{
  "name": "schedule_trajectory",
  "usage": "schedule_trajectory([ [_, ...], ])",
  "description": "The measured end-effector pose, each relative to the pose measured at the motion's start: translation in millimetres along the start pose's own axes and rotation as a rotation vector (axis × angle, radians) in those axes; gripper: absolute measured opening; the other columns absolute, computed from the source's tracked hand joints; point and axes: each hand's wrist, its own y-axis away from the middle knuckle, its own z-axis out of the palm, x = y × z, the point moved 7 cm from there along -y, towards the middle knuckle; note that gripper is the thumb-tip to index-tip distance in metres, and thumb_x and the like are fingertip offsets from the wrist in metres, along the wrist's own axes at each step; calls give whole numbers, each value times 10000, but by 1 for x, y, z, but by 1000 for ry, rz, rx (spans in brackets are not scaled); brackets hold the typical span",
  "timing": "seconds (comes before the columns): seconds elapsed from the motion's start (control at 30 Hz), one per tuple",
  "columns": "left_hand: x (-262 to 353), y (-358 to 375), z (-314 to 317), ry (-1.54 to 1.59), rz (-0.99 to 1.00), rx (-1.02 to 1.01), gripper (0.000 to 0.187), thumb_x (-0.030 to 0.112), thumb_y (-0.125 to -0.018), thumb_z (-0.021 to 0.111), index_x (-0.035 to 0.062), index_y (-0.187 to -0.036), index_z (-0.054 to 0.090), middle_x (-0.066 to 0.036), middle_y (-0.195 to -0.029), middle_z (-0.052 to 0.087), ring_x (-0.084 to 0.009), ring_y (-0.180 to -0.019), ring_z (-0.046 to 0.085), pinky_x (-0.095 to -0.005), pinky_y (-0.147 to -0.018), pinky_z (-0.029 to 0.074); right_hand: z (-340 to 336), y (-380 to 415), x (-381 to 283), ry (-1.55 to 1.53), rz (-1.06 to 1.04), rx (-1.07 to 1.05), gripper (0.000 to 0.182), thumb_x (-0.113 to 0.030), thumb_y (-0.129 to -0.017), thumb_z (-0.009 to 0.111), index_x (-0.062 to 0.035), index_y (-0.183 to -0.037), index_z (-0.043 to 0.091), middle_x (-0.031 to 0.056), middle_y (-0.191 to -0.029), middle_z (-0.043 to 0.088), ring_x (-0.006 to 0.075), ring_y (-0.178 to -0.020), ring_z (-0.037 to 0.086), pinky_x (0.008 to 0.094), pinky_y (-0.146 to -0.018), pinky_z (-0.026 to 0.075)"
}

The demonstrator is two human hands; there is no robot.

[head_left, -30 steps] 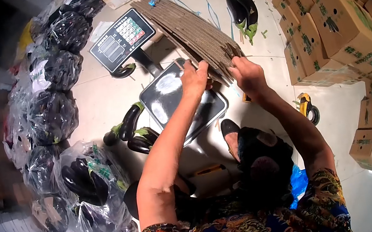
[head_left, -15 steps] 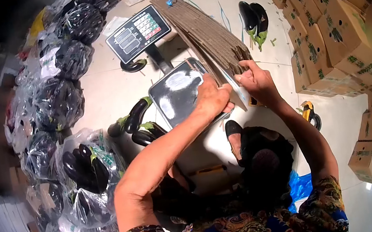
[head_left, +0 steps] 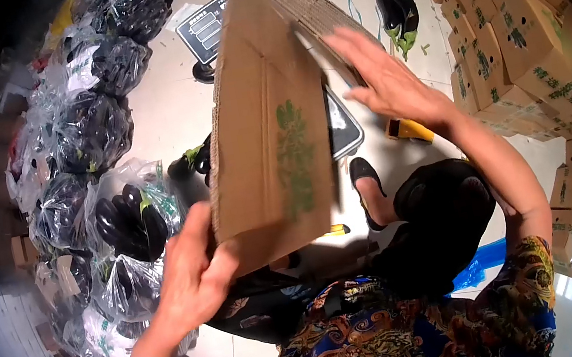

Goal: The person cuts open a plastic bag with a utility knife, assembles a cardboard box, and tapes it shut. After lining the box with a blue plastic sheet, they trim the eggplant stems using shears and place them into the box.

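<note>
Folded cardboard carton (head_left: pixel 263 175) raised in my left hand (head_left: pixel 196 273).
From my head camera, my left fingers are closed on the carton's lower left edge; it stands up before me, hiding much of the scale (head_left: pixel 350 130). My right hand (head_left: pixel 394 81) is open, fingers extended, holding nothing, near the cardboard stack (head_left: pixel 318 10). Bagged eggplants (head_left: pixel 129 224) sit on my left, packed boxes (head_left: pixel 544 71) on my right.

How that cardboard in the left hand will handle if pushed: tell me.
The cardboard is probably stiff, as it rises from the left hand without drooping. It's likely light for its size, since that hand alone grips it.
</note>
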Motion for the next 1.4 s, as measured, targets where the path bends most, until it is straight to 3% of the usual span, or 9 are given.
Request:
schedule_trajectory([
  [0.2,-3,63,-67,-401,162,224,250,84,-837,582,-18,-1065,565,-161,-704,581,-312,-589,569,-343,-580,456,-24,-59,-90,480,-376,236,949,-84,-650,788,-153,-1458,294,134,-1429,370,303,-1246,418,418,-983,367],
  [0.37,-36,68,-94,-303,266,258,238,12,-819,580,-54,-1047,592,-173,-808,619,-262,-662,606,-314,-631,465,-25,-59,-104,571,-405,95,285,-112,-661,759,-95,-893,594,46,-879,537,249,-927,498,430,-810,398],
  [0.53,-88,54,-127,172,105,334,200,78,-802,624,-42,-962,628,-55,-818,616,-135,-745,567,-260,-687,448,-58,-1,-154,222,-373,-77,193,-91,-698,712,-57,-829,574,101,-747,490,228,-702,518,385,-514,423],
  [0.77,-57,-46,-48,-876,375,290,121,51,-727,652,78,-821,581,-85,-737,555,-274,-747,550,-384,-724,409,-14,51,-104,67,-27,-126,146,-46,-739,703,-37,-817,580,73,-734,484,225,-658,523,354,-573,485],
  [0.93,-64,-132,-44,-729,508,468,108,23,-781,586,86,-868,601,-68,-886,592,-281,-931,551,-398,-781,414,3,48,-24,-707,549,-245,206,-140,-792,733,-27,-849,570,98,-800,608,181,-723,592,309,-641,490],
  [1.07,-108,-180,-21,-718,461,557,239,-12,-744,588,102,-954,605,-107,-975,590,-326,-1013,533,-447,-836,401,14,39,71,209,593,-242,487,-473,-827,662,10,-864,613,170,-746,633,339,-712,640,427,-676,511],
  [1.17,-105,-193,6,-623,465,529,311,-37,-694,605,105,-970,603,-109,-986,577,-329,-1051,511,-477,-876,378,60,44,131,389,527,-237,523,-525,-848,600,-2,-829,619,192,-695,627,424,-728,622,491,-684,503],
  [1.27,-80,-199,7,-582,488,531,308,-44,-639,616,87,-916,580,-91,-939,559,-319,-1012,515,-434,-827,401,91,35,140,503,378,-56,457,-468,-890,569,-49,-709,600,187,-634,610,386,-609,623,488,-532,496],
  [1.4,-16,-180,-21,-549,558,602,273,-78,-582,615,60,-805,538,-83,-865,541,-304,-948,531,-396,-741,408,120,25,152,575,149,34,115,-207,-853,593,-106,-871,646,65,-635,549,270,-502,559,403,-431,430],
])
